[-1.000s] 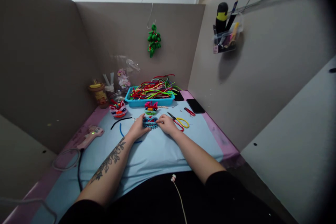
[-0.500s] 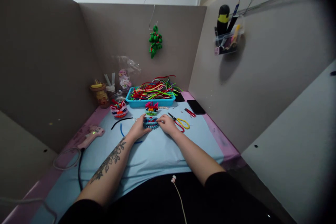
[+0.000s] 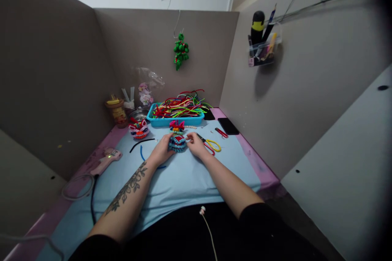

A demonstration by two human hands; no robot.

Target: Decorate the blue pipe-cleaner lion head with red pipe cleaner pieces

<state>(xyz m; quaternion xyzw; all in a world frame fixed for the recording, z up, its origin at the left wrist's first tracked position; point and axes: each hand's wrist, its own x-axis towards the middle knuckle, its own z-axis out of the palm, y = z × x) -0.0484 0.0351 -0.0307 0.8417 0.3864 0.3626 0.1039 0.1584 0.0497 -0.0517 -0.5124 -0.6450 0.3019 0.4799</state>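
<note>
Blue pipe-cleaner piece (image 3: 177,145), red in its centre, sits on the cloth-covered bench (image 3: 190,179) between the two hands. Left hand (image 3: 163,149): grip clamped on the piece's left side, thumb at the near edge. Right hand (image 3: 194,144): fingertips bunched at its right edge; cannot tell whether that grip is closed on anything. Scissors (image 3: 216,145) lie just beside the right hand; pipe-cleaner tray (image 3: 175,122) beyond.

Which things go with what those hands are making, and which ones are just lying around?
Likely part of it: the blue piece held in the left hand, the coloured strips in the blue tray, the scissors beside the right hand, perhaps the pink corded tool.

Likely just there: the black phone, the brown container, the green hanging ornament.
</note>
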